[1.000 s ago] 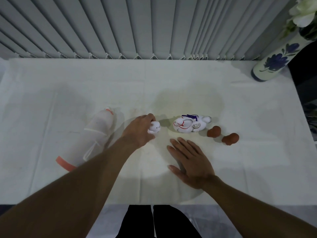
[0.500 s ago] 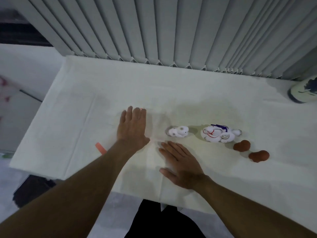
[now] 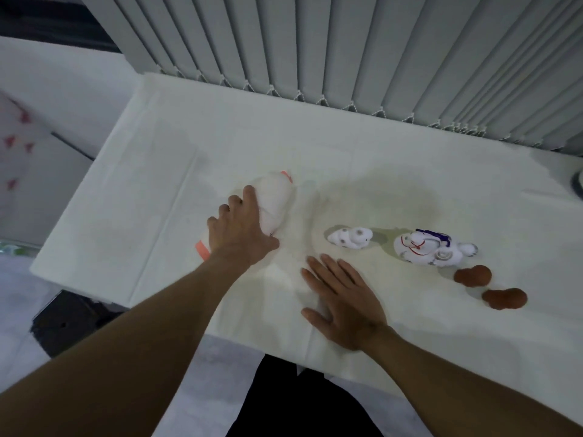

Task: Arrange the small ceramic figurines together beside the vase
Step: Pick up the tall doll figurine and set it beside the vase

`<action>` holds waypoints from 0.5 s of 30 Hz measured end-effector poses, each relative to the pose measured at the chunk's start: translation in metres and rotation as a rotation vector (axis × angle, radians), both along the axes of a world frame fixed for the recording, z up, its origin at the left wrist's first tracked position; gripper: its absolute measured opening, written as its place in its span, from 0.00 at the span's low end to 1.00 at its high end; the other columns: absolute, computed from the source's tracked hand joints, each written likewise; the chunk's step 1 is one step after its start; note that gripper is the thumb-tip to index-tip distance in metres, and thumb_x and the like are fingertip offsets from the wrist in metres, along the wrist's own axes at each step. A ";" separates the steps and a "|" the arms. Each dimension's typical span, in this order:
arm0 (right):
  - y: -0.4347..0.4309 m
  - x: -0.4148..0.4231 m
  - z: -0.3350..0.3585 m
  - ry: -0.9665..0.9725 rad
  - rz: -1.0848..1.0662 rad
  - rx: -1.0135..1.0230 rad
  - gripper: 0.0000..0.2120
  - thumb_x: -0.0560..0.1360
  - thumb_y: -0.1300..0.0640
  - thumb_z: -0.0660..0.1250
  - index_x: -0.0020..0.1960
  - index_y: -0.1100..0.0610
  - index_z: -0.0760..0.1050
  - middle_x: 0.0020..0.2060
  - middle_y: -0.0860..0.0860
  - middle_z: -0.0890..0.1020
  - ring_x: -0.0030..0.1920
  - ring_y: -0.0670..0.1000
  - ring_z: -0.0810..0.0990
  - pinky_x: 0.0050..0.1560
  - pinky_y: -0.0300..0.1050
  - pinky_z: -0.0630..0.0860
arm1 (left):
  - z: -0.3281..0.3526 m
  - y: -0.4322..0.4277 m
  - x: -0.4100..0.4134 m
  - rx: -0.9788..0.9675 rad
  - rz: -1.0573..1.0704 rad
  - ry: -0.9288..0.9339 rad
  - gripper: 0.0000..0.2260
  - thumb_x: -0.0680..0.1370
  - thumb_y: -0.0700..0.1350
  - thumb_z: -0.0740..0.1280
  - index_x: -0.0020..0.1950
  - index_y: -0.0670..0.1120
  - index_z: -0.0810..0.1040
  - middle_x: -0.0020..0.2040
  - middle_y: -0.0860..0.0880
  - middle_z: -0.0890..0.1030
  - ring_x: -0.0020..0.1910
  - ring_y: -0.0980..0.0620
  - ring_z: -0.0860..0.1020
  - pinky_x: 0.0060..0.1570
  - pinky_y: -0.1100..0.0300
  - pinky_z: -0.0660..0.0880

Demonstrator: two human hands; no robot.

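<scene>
The small white figurine (image 3: 348,237) lies on the table (image 3: 176,197) beside the larger painted figurine (image 3: 432,249), with two brown figurines (image 3: 473,275) nearer the right edge. All look glazed, hard, slippery and chippable; best pinched across the body. Left hand (image 3: 239,230) curls over a white bottle (image 3: 274,200), apparently gripping it. Right hand (image 3: 342,299) rests flat, open.

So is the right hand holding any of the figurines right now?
No. The right hand lies flat and empty on the tablecloth, apart from the small white figurine beyond its fingers.
</scene>
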State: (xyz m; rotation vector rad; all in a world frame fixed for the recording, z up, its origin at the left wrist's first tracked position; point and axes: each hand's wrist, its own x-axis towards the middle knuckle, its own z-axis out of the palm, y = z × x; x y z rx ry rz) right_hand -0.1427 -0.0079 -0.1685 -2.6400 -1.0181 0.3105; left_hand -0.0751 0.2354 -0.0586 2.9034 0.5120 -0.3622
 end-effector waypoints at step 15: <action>0.001 0.002 -0.001 0.015 -0.017 -0.025 0.34 0.83 0.33 0.53 0.84 0.46 0.54 0.85 0.45 0.53 0.85 0.49 0.48 0.83 0.52 0.49 | 0.002 -0.013 0.015 -0.833 0.179 -0.564 0.40 0.59 0.54 0.84 0.65 0.55 0.66 0.57 0.59 0.77 0.56 0.58 0.80 0.48 0.63 0.82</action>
